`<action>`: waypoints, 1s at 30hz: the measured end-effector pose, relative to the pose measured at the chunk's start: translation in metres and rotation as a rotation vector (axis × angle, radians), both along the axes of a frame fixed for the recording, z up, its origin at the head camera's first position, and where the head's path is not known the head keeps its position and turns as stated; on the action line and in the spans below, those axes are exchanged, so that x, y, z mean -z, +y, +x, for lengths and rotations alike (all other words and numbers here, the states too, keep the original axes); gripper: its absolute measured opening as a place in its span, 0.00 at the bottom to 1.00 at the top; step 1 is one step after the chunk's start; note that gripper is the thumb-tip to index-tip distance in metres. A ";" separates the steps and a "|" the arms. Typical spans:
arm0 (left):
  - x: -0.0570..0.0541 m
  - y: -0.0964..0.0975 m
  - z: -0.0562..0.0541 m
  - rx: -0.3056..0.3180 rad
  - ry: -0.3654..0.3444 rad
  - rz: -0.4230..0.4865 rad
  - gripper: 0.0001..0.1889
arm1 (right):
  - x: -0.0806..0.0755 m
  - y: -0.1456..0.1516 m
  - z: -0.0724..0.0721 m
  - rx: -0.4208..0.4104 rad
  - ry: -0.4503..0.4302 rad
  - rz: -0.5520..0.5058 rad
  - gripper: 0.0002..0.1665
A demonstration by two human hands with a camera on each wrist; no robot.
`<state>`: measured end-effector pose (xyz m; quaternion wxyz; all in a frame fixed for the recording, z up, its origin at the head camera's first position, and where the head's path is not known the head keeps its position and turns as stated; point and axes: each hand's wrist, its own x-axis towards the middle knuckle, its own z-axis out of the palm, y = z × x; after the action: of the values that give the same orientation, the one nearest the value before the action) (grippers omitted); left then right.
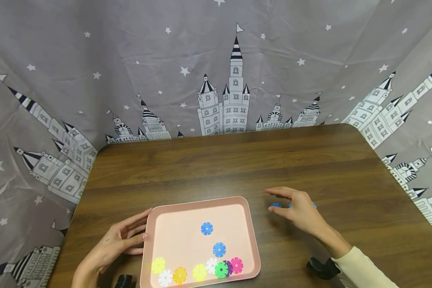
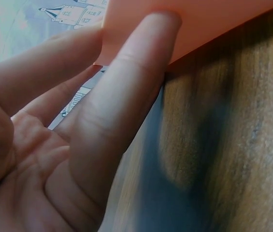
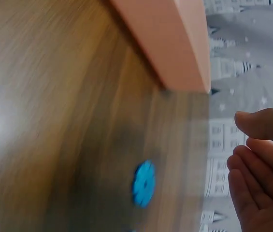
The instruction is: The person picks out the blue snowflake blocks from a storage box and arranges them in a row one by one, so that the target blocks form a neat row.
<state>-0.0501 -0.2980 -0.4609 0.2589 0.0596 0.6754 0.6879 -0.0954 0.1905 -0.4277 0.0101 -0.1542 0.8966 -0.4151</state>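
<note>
A pink tray holds several notched plastic snowflake discs. Two blue discs lie apart inside it; yellow, white, orange, green, purple and pink discs lie along its near side. My left hand touches the tray's left side, its thumb laid against the outer wall. To the tray's right, my right hand hovers over the table with thumb and fingers apart, nothing held between them. Blue discs lie below and behind it, partly hidden by it; one blue disc shows in the right wrist view.
The brown wooden table has rounded far corners. A grey curtain printed with castles and stars hangs behind and at both sides. Dark wrist camera parts show by the right sleeve.
</note>
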 end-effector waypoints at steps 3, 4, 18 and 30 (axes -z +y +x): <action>-0.001 0.000 -0.001 -0.003 0.008 0.000 0.35 | -0.003 -0.013 -0.002 -0.042 -0.002 -0.044 0.26; -0.001 0.000 -0.001 -0.002 0.009 0.001 0.35 | -0.004 -0.017 -0.003 -0.056 -0.013 -0.058 0.26; -0.003 -0.001 -0.001 0.000 -0.002 -0.014 0.35 | -0.008 -0.073 -0.012 -0.189 -0.048 -0.110 0.25; 0.000 0.000 0.001 -0.008 -0.015 -0.013 0.36 | 0.002 -0.109 -0.012 -0.262 -0.124 -0.177 0.24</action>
<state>-0.0494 -0.2981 -0.4604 0.2614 0.0502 0.6782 0.6850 -0.1073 0.0820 -0.4292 0.1056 -0.2442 0.8263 -0.4964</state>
